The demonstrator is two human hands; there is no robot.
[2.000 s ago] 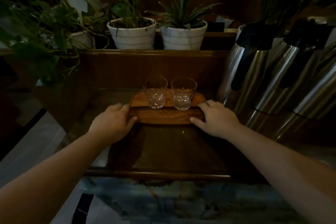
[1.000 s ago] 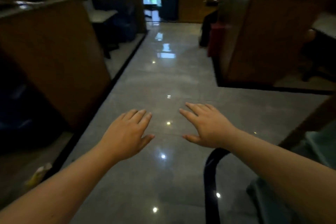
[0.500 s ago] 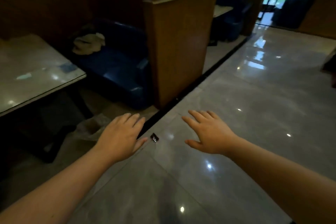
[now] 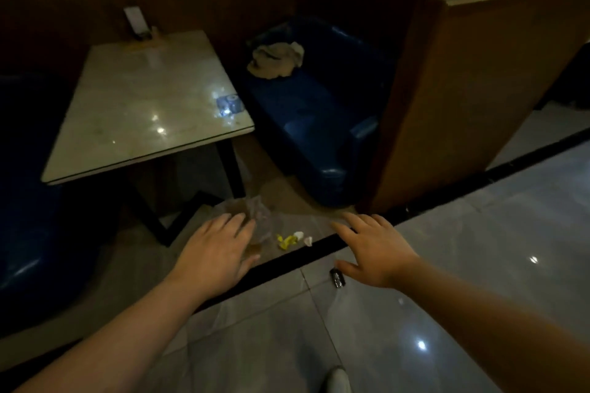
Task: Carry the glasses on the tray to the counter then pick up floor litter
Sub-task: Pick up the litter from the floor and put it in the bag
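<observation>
Litter lies on the floor at a booth's edge. A crumpled clear plastic wrapper [image 4: 260, 215] lies just beyond my left hand [image 4: 217, 252]. A yellow scrap [image 4: 285, 241] and two small white bits [image 4: 303, 238] lie between my hands. A small dark wrapper [image 4: 337, 277] rests on the grey tile right beside the thumb of my right hand [image 4: 375, 252]. Both hands hover palm down with fingers spread and hold nothing. The tray and glasses are out of view.
A pale table [image 4: 143, 105] on a black leg [image 4: 231, 169] stands ahead left. A blue sofa [image 4: 316, 124] with a beige cloth [image 4: 276, 60] sits behind the litter. A wooden partition [image 4: 463, 89] rises at right. A black floor strip [image 4: 287, 268] crosses under my hands.
My hands let go of the tray on the counter two seconds ago. The view has since swung across the aisle and down to the booth floor, bringing the litter between my empty hands.
</observation>
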